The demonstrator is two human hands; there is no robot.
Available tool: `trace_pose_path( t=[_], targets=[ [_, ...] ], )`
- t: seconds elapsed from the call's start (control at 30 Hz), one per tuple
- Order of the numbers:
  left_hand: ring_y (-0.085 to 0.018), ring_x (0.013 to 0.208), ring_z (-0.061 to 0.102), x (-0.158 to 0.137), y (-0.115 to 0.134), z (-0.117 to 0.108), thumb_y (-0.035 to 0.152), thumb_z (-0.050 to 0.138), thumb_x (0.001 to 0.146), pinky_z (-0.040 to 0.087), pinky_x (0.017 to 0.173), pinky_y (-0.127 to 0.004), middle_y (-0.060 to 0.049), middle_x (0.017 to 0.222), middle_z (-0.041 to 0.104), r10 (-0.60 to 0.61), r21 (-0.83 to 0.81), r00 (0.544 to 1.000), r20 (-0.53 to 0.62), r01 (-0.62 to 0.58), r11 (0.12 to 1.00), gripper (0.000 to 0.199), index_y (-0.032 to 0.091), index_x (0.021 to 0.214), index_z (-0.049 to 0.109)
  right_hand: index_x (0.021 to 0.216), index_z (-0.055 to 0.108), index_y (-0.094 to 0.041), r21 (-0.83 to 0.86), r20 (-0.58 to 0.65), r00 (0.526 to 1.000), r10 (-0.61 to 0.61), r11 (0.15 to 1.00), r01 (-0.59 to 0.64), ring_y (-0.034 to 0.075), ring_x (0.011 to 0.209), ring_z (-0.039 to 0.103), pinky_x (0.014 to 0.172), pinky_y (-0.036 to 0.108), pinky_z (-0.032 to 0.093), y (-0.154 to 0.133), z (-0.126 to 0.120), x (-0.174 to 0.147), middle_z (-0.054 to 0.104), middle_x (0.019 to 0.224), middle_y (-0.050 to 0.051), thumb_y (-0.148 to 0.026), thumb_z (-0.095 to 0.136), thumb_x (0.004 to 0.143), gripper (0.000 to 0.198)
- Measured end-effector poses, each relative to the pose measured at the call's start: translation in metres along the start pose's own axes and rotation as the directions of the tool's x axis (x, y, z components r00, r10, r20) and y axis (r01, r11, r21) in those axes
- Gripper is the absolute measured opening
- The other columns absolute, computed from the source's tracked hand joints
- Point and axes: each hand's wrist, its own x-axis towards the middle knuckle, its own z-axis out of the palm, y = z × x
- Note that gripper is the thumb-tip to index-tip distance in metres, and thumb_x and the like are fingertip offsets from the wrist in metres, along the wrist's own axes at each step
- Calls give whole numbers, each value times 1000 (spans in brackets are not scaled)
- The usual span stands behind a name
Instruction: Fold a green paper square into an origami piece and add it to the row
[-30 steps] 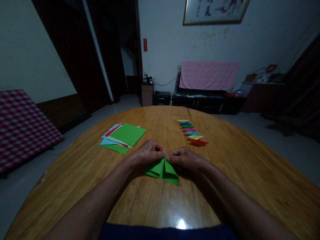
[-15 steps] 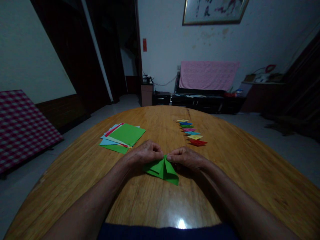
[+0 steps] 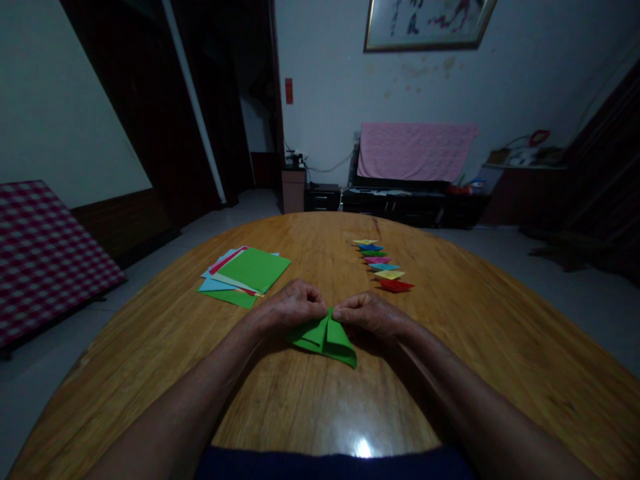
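Observation:
A partly folded sheet of green paper (image 3: 324, 337) is held just above the wooden table, its loose flaps hanging toward me. My left hand (image 3: 296, 305) pinches its top edge left of the middle. On the other side of the centre crease, my right hand (image 3: 369, 313) pinches the same edge between thumb and forefinger. The two hands are a small gap apart. The palm-side fingers of both are partly hidden.
Left of my hands lies a loose stack of coloured paper (image 3: 255, 268), green on top. To the right, several small folded paper boats in a row, the nearest a red boat (image 3: 395, 285), sit on the round table (image 3: 320, 230). A pink cloth (image 3: 417, 152) hangs beyond.
The green paper's lower flaps have shifted slightly, and the fold at the middle looks flatter. Both hands keep their pinch in nearly the same place.

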Motion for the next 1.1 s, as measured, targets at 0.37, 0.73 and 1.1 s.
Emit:
trace_pose_path(
  t=[0.37,0.73,1.1],
  targets=[
    [-6,43,35,-3,-2,9,27,57,67,24,43,-21,5,51,43,-41,-128,998,-52,34,991,12,15,68,57,65,61,-16,-16,-30,999,-39,999,39,5,41,40,40,21,24,5,-2,7,51,51,-3,-41,73,67,28],
    [-7,46,36,-3,2,2,26,55,64,24,45,-22,4,51,44,10,15,999,36,-10,1000,13,14,64,60,72,65,-15,15,79,995,-63,998,62,7,47,44,45,20,30,8,-5,6,54,56,-2,-44,72,70,31],
    [-7,45,37,-6,7,2,27,54,63,26,44,-22,4,52,44,-11,22,998,59,10,1000,14,14,65,60,72,65,-16,32,92,994,-65,998,62,6,46,40,45,21,28,12,-7,7,51,54,-3,-42,72,70,27]
  ],
)
